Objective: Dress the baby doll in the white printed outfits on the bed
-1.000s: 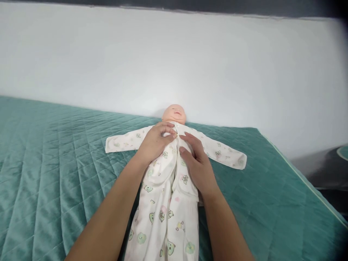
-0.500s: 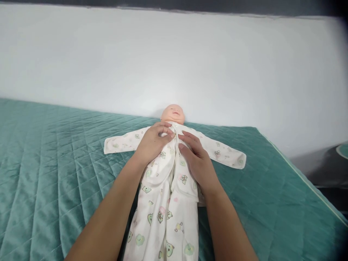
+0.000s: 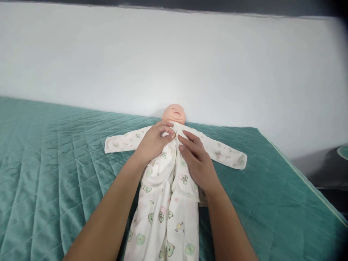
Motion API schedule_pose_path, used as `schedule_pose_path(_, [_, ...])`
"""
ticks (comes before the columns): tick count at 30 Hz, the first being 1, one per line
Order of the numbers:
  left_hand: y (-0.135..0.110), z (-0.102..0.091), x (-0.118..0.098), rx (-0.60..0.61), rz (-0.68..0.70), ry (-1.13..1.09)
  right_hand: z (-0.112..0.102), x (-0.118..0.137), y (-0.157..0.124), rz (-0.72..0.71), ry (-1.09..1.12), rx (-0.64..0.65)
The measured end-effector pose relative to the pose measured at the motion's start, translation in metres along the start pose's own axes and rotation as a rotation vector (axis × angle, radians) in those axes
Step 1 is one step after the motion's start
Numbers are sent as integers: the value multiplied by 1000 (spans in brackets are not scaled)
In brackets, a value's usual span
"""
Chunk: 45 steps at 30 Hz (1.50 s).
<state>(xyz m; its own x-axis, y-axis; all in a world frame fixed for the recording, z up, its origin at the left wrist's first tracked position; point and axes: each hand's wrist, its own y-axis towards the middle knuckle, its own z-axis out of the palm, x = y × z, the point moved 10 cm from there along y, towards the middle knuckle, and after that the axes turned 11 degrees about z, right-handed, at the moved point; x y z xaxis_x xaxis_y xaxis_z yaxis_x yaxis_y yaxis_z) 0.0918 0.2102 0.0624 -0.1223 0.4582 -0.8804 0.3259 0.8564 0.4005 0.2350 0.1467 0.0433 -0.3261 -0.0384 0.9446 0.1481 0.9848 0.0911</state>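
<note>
A baby doll (image 3: 174, 113) lies on its back, dressed in a white patterned baby jacket (image 3: 185, 179) with its sleeves spread to both sides. Matching printed trousers (image 3: 182, 224) cover its legs. My left hand (image 3: 157, 139) is at the chest, thumb and forefinger pinched on the jacket's front edge near the middle opening. On the other side of that opening rests my right hand (image 3: 197, 156), its fingers stretched out and slightly apart over the cloth. Below the hands the jacket front parts. Any fastener between the fingers is too small to make out.
Under the doll is a green quilted bedspread (image 3: 67, 174), its piped edge running down the right side. A white wall (image 3: 174, 58) rises right behind the doll's head. A dark object (image 3: 326, 166) stands beyond the bed's right edge.
Both hands stay at the jacket opening. The fingers of my right hand have shifted slightly; the doll and clothes appear only a little moved in view.
</note>
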Motion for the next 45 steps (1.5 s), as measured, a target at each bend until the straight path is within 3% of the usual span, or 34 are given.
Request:
schedule_pose_path(14, [-1, 5, -3, 72, 5, -43, -5, 10, -6, -65, -90, -94])
schedule_pose_path(24, [2, 4, -7, 34, 11, 31, -2, 13, -7, -70, -64, -66])
schedule_pose_path(32, [1, 3, -3, -72, -135, 150, 0, 9, -5, -19, 0, -52])
schedule_pose_path(39, [0, 0, -4, -151, -115, 13, -6, 11, -5, -4, 135, -98])
schedule_pose_path(45, [-1, -1, -2, -96, -82, -100, -4, 9, -4, 3, 86, -87])
